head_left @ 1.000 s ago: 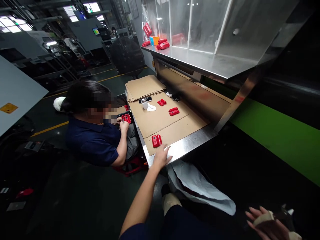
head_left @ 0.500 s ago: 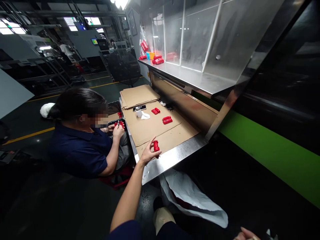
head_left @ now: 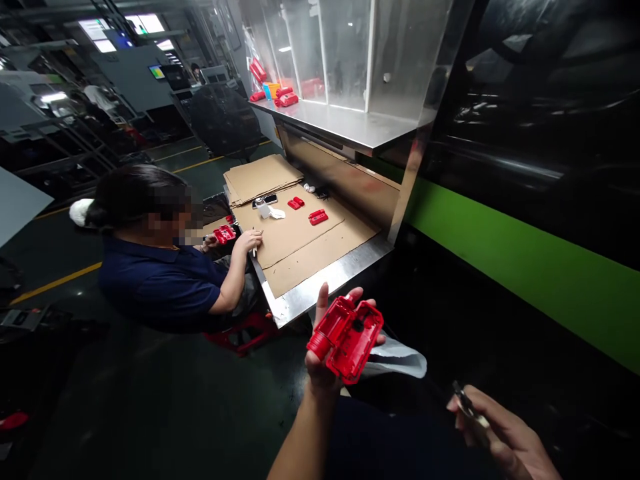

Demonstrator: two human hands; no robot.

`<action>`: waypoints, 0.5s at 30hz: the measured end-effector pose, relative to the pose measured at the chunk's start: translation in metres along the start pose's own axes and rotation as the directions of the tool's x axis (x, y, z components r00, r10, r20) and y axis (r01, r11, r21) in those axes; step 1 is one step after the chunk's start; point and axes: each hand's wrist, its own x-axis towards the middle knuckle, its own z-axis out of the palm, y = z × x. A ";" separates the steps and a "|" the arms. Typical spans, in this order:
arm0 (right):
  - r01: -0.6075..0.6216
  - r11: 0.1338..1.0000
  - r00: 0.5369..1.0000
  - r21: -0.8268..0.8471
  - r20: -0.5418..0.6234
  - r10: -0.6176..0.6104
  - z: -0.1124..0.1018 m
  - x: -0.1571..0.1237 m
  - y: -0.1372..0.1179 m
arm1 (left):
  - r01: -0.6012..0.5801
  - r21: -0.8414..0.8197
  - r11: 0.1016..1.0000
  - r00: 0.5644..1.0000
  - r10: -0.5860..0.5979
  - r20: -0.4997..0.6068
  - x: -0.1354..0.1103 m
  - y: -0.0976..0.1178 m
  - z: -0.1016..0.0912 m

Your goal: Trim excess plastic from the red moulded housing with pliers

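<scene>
The left hand [head_left: 325, 363] is raised in front of the steel surface [head_left: 325, 283], fingers wrapped around a red plastic housing [head_left: 346, 338] held clear of the near edge of that surface. The right hand [head_left: 505, 437], lower and farther from the surface, pinches a small dark tool [head_left: 467, 408]. Cardboard sheets [head_left: 300, 243] cover the surface, with two pairs of red parts [head_left: 318, 217] lying toward its far end. A seated co-worker [head_left: 160, 267] at the surface's left side rests a hand [head_left: 250, 240] on its edge.

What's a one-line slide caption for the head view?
Left hand holds a red plastic housing off the steel bench; right hand grips a small tool.
</scene>
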 end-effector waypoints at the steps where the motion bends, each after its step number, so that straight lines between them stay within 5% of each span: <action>1: 0.061 0.998 0.997 -0.017 0.042 -0.061 0.000 -0.001 -0.002 | 0.017 -0.022 1.000 1.000 -0.017 0.011 -0.005 -0.004 0.004; 9: 0.319 0.875 0.947 -0.363 0.080 -0.312 0.010 -0.003 -0.044 | 0.129 -0.085 0.988 0.986 -0.118 0.117 -0.032 -0.032 0.026; 15: 0.522 0.542 0.808 -0.659 0.180 -0.561 0.018 0.010 -0.085 | 0.119 0.000 0.993 0.971 -0.117 0.209 -0.040 -0.037 0.024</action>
